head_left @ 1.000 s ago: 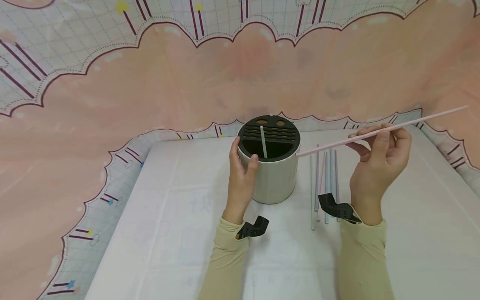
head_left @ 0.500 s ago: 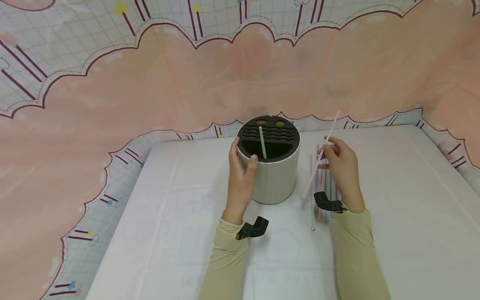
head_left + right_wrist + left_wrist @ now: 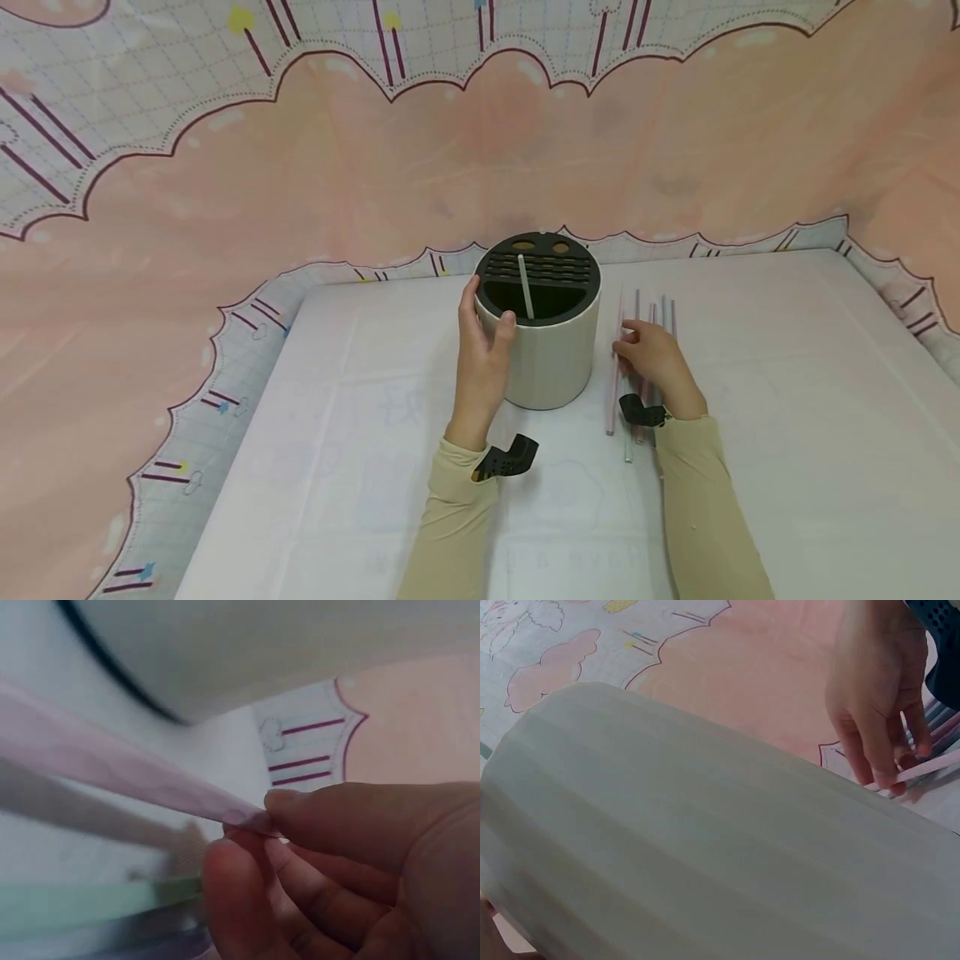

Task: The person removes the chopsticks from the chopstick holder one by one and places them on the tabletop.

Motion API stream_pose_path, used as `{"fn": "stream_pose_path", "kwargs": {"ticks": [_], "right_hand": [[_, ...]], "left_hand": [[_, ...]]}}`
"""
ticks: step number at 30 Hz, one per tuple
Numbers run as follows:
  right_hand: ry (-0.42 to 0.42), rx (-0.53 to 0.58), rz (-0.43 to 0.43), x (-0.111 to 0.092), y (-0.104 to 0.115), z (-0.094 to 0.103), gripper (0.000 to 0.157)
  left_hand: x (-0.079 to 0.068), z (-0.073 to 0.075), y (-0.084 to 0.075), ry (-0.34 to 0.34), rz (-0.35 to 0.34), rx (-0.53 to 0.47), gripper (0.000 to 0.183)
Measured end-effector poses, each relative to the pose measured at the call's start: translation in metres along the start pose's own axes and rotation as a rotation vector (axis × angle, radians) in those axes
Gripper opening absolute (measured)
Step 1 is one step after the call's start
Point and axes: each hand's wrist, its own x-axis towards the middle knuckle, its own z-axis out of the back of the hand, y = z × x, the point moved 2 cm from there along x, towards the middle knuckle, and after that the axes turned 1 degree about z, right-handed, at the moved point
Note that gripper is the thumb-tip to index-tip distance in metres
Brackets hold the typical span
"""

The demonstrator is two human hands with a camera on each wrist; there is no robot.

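Observation:
A pale cylindrical pen holder (image 3: 551,367) with a slotted black top stands upright on the white table. My left hand (image 3: 480,375) grips its left side, thumb at the front of the rim. One pale straw (image 3: 526,287) leans in the top's large front opening. To the right of the holder, my right hand (image 3: 660,362) pinches a pink straw (image 3: 135,769) between thumb and fingers, low over the table. Beneath and beside that hand lie several straws, among them a green straw (image 3: 628,450); the hand partly covers them.
The white tabletop (image 3: 360,467) carries the holder and straws. A patterned peach cloth (image 3: 420,167) with scalloped edging rises behind the table and runs along its sides. A black wrist camera (image 3: 510,457) sits on the left wrist.
My right hand has swung the pink straw from a raised, nearly level position down and left, to the left side of the other straws. The left hand and holder have stayed put.

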Motion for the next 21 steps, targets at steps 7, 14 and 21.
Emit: {"fn": "stream_pose_path", "kwargs": {"ticks": [7, 14, 21], "right_hand": [[-0.082, -0.029, -0.039, -0.0013, -0.0056, -0.0020, 0.040], [-0.138, -0.114, -0.007, -0.0015, -0.0032, -0.0042, 0.041], [-0.138, -0.154, 0.015, -0.0004, -0.0047, -0.0060, 0.039]], "left_hand": [[0.0007, -0.0001, 0.0011, -0.001, -0.001, 0.004, 0.062], [0.0007, -0.0005, 0.0006, 0.000, -0.002, 0.012, 0.063], [-0.0001, -0.0003, 0.0005, 0.002, -0.026, 0.005, 0.063]]}}
